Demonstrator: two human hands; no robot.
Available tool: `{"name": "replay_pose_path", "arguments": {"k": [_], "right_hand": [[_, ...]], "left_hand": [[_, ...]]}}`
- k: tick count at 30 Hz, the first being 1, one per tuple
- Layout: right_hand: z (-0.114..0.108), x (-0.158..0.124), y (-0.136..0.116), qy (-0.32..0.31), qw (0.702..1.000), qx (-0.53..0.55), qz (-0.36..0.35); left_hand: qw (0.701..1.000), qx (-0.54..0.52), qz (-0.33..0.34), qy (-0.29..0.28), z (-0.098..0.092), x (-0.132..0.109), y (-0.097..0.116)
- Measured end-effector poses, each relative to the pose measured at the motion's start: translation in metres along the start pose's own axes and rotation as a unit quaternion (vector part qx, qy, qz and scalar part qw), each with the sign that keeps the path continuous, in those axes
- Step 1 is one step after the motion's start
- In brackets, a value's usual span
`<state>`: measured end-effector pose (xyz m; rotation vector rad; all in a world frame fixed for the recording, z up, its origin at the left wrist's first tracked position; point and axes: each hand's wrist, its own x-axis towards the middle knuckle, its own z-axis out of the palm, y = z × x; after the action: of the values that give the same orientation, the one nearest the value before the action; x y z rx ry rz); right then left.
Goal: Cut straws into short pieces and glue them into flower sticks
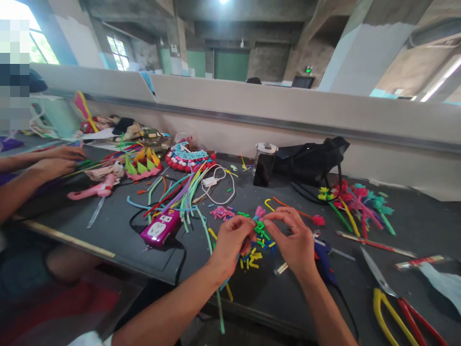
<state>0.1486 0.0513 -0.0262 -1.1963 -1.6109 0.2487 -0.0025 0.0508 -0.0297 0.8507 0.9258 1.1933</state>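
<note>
My left hand [232, 242] is closed, thumb and fingertips pinching at the lower left of a small pink tuft [260, 211] of fuzzy chenille-stem pieces with a light blue bit below. On its other side, my right hand [292, 240] has thumb and forefinger pinched close at the tuft; the exact contact is hard to make out. Beneath both hands lie short cut green pieces [264, 233] and yellow pieces [254, 259]. A heap of pink pieces [221, 212] is just beyond my left hand. A blue glue gun [325, 262] rests beside my right wrist.
Scissors [387, 290] lie open at the right front. Tufted flowers [360, 206], a black bag [309, 161] and a phone [264, 169] are farther back. Long chenille stems [187, 197] and a purple box [161, 229] sit left. A co-worker's hands [57, 163] work at far left.
</note>
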Motion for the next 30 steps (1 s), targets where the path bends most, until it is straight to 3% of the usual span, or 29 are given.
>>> {"name": "replay_pose_path", "arguments": {"k": [30], "right_hand": [[0.0027,-0.0014,0.0014,0.037,0.998,-0.052,-0.031]], "left_hand": [[0.997,0.069,0.029,-0.001,0.0026,-0.0029,-0.0033]]}}
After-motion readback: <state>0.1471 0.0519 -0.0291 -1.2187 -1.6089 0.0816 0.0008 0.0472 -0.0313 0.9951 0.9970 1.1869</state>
